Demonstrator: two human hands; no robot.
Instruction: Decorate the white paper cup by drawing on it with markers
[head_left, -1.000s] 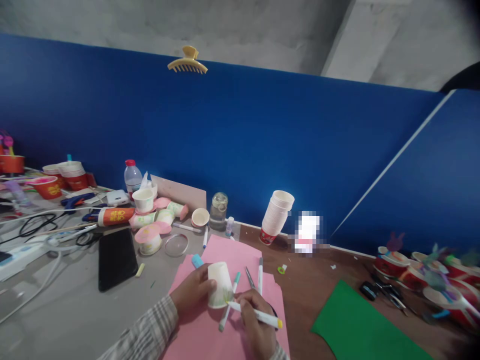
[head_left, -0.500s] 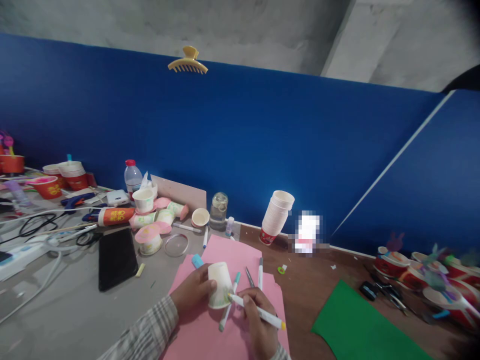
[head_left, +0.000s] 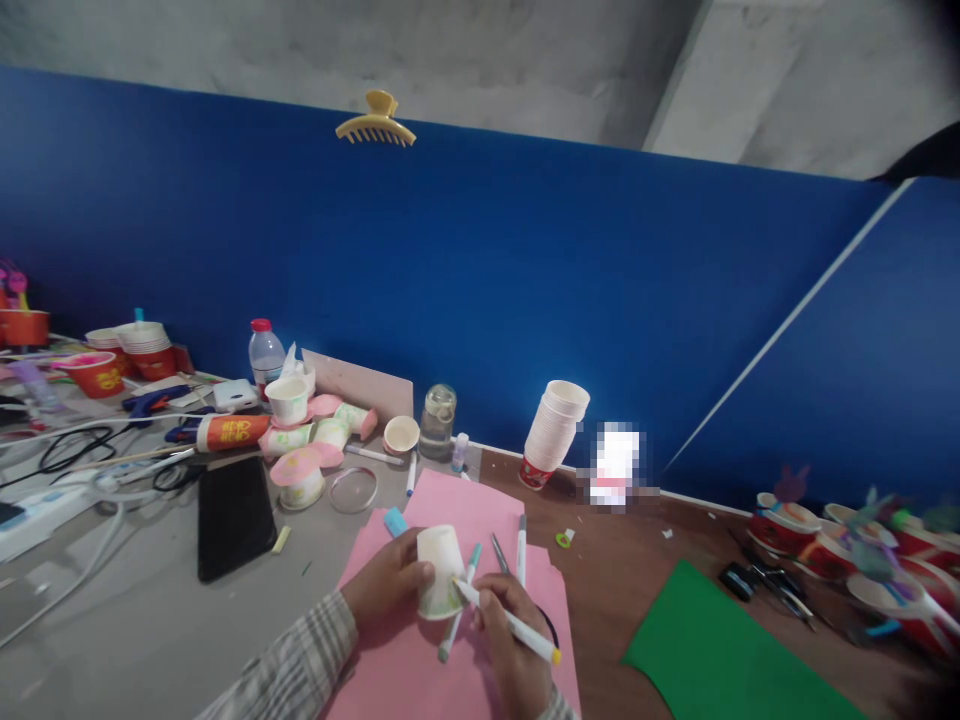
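Cup (head_left: 437,560) of white paper, with faint green and yellowish strokes around its lower part, sits between the two hands above the pink paper (head_left: 416,675). Its narrower end is up and its wider end down toward the person; the long axis runs nearly upright in the view, with a slight tilt. Whether the cup touches the paper cannot be told.

White pen (head_left: 527,634) with a yellow back end slants from the cup down to the right, its tip at the cup's right side, on or just beside the surface. The left hand (head_left: 384,588) is curled around the cup's left side, thumb on the near face, gripping it. The right hand (head_left: 511,640) is closed around the pen in a writing hold, fingers bent near the tip.

Another pen (head_left: 451,637) lies on the pink paper, partly hidden by the cup. Scissors (head_left: 500,554), half covered by the right hand, lie next to a grey-capped pen (head_left: 521,550). Beyond the paper stand a glass jar (head_left: 436,428) and a leaning stack of cups (head_left: 553,435). To the left lie a black phone (head_left: 235,520) and a cluster of cups with pink pieces (head_left: 300,487); to the right, a green sheet (head_left: 727,650) rests on the brown tabletop (head_left: 600,590).
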